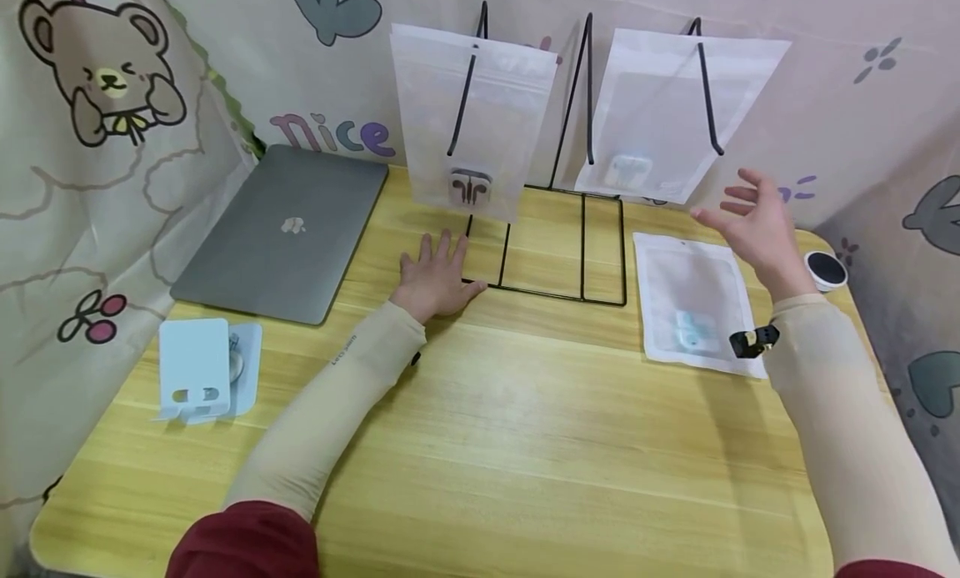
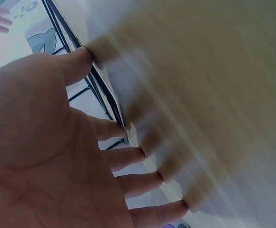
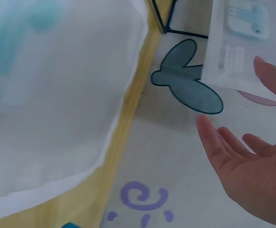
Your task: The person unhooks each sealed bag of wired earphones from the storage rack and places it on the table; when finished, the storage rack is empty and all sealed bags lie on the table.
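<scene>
A black wire display rack (image 1: 623, 253) stands at the back of the table. From its left hook hangs a frosted zip bag (image 1: 510, 136) with wired earphones (image 1: 470, 188) in it. Another frosted bag (image 1: 660, 103), on the right hook, contains a small white item (image 1: 630, 171). My left hand (image 1: 435, 282) rests on the table with fingers spread, by the rack's front left base corner. Empty and raised, my right hand (image 1: 761, 232) is right of the right hanging bag, apart from it. Below it a third bag (image 1: 693, 273) lies flat, with a pale teal item (image 1: 688, 332) inside.
A closed grey laptop (image 1: 277, 253) lies at the back left. In front of it sits a light blue folding stand (image 1: 193, 357). A small white round object with a black top (image 1: 827, 271) is near the right edge. Printed fabric hangs behind the table.
</scene>
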Available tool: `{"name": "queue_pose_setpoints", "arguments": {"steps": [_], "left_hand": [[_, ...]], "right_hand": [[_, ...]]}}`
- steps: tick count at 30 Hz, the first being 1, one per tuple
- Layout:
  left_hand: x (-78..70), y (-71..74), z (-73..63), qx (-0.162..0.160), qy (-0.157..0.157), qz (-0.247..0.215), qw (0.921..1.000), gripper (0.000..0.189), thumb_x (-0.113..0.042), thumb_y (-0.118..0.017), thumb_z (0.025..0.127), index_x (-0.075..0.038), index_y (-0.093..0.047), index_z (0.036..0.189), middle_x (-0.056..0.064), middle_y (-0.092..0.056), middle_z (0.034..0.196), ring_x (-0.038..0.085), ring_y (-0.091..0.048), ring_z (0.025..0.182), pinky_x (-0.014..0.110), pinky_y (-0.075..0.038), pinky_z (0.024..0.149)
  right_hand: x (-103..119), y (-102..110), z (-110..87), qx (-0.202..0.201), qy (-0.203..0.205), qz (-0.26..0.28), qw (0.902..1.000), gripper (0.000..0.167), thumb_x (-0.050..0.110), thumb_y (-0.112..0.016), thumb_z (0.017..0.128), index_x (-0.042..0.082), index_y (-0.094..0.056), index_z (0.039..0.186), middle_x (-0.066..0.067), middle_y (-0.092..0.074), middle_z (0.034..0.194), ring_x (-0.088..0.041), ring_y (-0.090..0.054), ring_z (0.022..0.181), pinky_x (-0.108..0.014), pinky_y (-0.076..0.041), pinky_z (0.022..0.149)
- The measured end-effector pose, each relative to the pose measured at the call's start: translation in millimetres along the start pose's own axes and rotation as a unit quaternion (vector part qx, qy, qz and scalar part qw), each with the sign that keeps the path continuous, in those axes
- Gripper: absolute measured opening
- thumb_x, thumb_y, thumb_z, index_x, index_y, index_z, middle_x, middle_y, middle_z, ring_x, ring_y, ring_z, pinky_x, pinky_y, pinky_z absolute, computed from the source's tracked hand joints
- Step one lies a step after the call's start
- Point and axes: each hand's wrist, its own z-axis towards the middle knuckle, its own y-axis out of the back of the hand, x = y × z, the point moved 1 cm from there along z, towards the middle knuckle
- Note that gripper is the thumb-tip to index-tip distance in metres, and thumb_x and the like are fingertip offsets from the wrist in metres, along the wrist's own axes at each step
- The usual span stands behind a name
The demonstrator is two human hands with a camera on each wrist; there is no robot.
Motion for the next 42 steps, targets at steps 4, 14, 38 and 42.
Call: {"name": "queue_pose_setpoints", "arguments": {"steps": [4, 14, 38, 42], "left_hand": [[0.0, 0.1, -0.1, 0.000, -0.003, 0.002, 1.0000, 0.086, -0.064, -0.036, 0.099, -0.013, -0.003, 0.160, 0.017, -0.001, 0.163, 0.045, 0.000, 0.146, 0.070, -0.016, 0.107], [0.2, 0.4, -1.0, -0.001, -0.005, 0.001, 1.0000, 0.085, -0.062, -0.037, 0.100, -0.013, -0.004, 0.160, 0.018, -0.001, 0.163, 0.046, -0.001, 0.146, 0.071, -0.016, 0.106], [0.4, 0.4, 0.0, -0.002, -0.005, -0.005, 1.0000, 0.085, -0.063, -0.037, 0.099, -0.014, -0.003, 0.160, 0.016, 0.000, 0.164, 0.045, 0.000, 0.146, 0.070, -0.015, 0.107], [0.5, 0.6, -0.1, 0.001, -0.005, -0.005, 1.0000, 0.086, -0.063, -0.038, 0.099, -0.014, -0.003, 0.160, 0.017, 0.000, 0.164, 0.045, 0.000, 0.146, 0.071, -0.014, 0.107]], "right_hand": [[12, -2, 5.3, -0.005, 0.005, 0.012, 0.9999, 0.100, 0.047, -0.073, 0.087, 0.029, -0.008, 0.159, -0.003, -0.021, 0.162, -0.024, -0.027, 0.144, -0.049, -0.032, 0.110], [29, -11, 12.2, -0.031, 0.037, 0.084, 0.9953, 0.068, 0.026, -0.072, 0.092, 0.021, -0.036, 0.150, -0.006, -0.044, 0.148, -0.019, -0.045, 0.133, -0.038, -0.038, 0.106], [38, -9, 4.8, -0.098, 0.055, 0.208, 0.9716, 0.034, 0.028, -0.074, 0.084, 0.009, -0.070, 0.112, -0.001, -0.063, 0.108, -0.015, -0.060, 0.093, -0.017, -0.053, 0.070], [36, -10, 1.1, -0.110, 0.070, 0.197, 0.9717, 0.026, 0.024, -0.074, 0.087, 0.007, -0.069, 0.107, 0.000, -0.062, 0.107, -0.014, -0.062, 0.091, -0.017, -0.053, 0.068]]}}
